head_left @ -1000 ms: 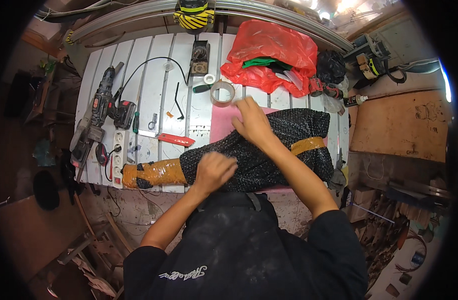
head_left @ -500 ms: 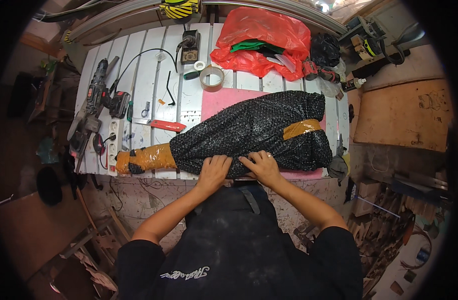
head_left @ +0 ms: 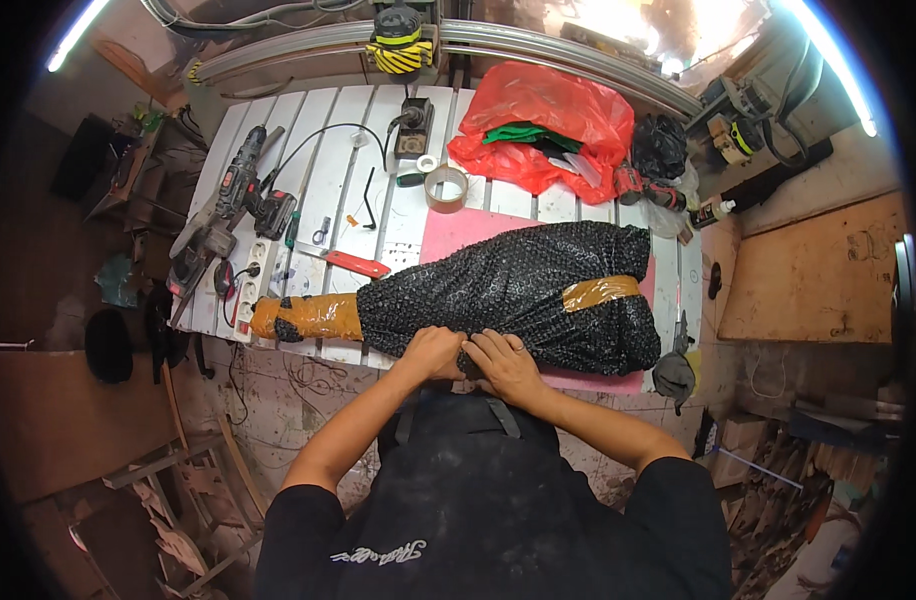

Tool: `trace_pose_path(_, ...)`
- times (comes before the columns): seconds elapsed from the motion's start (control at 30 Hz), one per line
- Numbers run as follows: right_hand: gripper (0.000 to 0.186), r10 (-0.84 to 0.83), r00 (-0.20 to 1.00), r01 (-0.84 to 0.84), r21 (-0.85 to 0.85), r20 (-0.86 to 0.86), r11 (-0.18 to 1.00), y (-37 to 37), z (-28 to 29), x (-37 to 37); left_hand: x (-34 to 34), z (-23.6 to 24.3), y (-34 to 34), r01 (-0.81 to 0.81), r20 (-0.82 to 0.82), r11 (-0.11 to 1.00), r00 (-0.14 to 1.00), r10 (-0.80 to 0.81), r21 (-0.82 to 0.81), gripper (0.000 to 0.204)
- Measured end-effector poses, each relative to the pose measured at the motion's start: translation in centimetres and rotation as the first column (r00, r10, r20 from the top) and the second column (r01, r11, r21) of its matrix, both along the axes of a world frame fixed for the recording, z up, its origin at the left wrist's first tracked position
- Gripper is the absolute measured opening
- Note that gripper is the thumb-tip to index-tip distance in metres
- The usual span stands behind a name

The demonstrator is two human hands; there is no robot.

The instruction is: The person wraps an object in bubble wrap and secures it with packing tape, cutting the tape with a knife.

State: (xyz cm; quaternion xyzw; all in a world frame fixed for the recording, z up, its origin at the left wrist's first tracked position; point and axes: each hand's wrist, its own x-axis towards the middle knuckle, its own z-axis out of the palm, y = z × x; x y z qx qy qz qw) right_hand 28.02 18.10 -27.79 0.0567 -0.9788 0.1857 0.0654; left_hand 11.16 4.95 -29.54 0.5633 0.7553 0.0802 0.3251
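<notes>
A long bundle in black bubble wrap (head_left: 508,285) lies across the table, wide at the right and narrow at the left. Brown packing tape (head_left: 328,318) covers its narrow end, and another strip of tape (head_left: 600,292) sits near the right. My left hand (head_left: 436,353) has its fingers closed on the wrap's near edge. Right beside it, my right hand (head_left: 505,366) grips the same edge, fingers bent over the wrap. What is inside the bundle is hidden. Beyond the narrow part lies a red-handled cutter (head_left: 356,264).
A tape roll (head_left: 446,189) and a black hex key (head_left: 369,200) lie behind the bundle. To the left are a cordless drill (head_left: 243,172) and a white power strip (head_left: 252,288). A red plastic bag (head_left: 538,112) fills the back right. Pink foam (head_left: 458,232) lies under the bundle.
My right hand has moved left along the wrap's near edge, closing the gap to my left hand. Both hands now sit closer to my body. The view has tilted up somewhat.
</notes>
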Motion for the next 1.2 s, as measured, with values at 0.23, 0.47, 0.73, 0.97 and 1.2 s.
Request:
trace_pose_path(0.23, 0.063, -0.006, 0.993, -0.021, 0.227, 0.116, 0.974, 1.1, -0.9, -3.1, -0.4, 0.1, 0.6, 0.04, -0.001, 0.998, 0.999, -0.04, -0.056, 0.053)
trace_pose_path(0.47, 0.052, 0.175, 0.967, -0.203, 0.142, 0.186, 0.969, 2.5, -1.0, -5.1, 3.0, 0.2, -4.6, -0.076, -0.251, 0.906, 0.948, 0.194, 0.416, 0.068)
trace_pose_path(0.73, 0.061, 0.06, 0.978, -0.075, 0.067, 0.198, 0.995, 1.4, 0.0, -3.2, 1.2, -2.4, -4.1, -0.018, -0.233, 0.935, 0.967, 0.107, 0.354, 0.056)
trace_pose_path(0.97, 0.079, -0.034, 0.999, 0.037, 0.273, -0.017, 0.961, 0.7, -1.0, 1.5, 0.1, -4.6, -2.7, 0.017, -0.284, 0.968, 0.957, 0.057, 0.251, 0.02)
trace_pose_path(1.2, 0.078, -0.142, 0.985, 0.119, 0.21, 0.101, 0.97, -0.2, -1.9, -1.2, -0.7, -2.0, -1.7, 0.05, -0.178, 0.989, 0.984, -0.025, 0.137, 0.05)
